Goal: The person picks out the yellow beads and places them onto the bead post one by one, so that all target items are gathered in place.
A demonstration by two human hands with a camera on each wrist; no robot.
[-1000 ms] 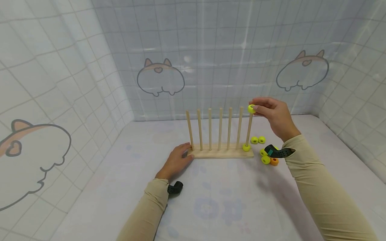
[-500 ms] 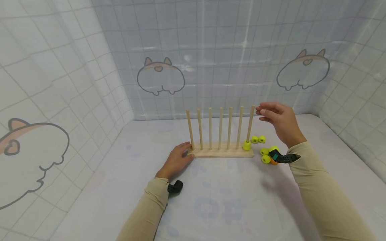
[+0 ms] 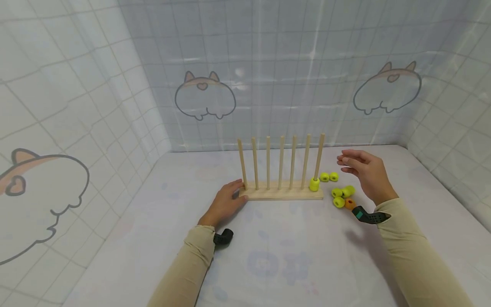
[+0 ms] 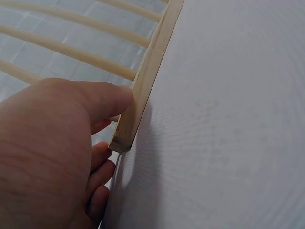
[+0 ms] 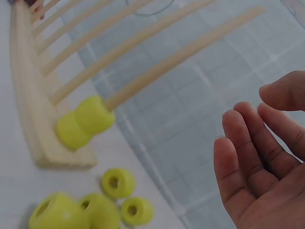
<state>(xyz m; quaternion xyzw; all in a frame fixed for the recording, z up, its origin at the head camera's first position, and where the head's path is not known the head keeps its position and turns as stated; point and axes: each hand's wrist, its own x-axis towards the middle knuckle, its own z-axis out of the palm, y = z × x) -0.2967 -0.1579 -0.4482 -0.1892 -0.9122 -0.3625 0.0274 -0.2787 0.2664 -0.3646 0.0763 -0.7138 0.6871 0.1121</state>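
A wooden peg stand with a row of upright pegs stands on the table. My left hand grips the left end of its base; in the left wrist view the thumb presses the front edge, with the other fingers round the end. Two yellow beads sit stacked at the bottom of the rightmost peg. My right hand hovers right of that peg with nothing in it, its fingers relaxed and apart from the thumb, as the right wrist view also shows.
Right of the stand lie several loose yellow beads and an orange bead, close to my right wrist. Two more yellow beads lie behind them. Tile-patterned sheeting encloses the back and sides.
My right hand has let go of a yellow bead at the rightmost peg's top; the bead has dropped onto the lower one. The hand has moved right and down. The left hand stays.
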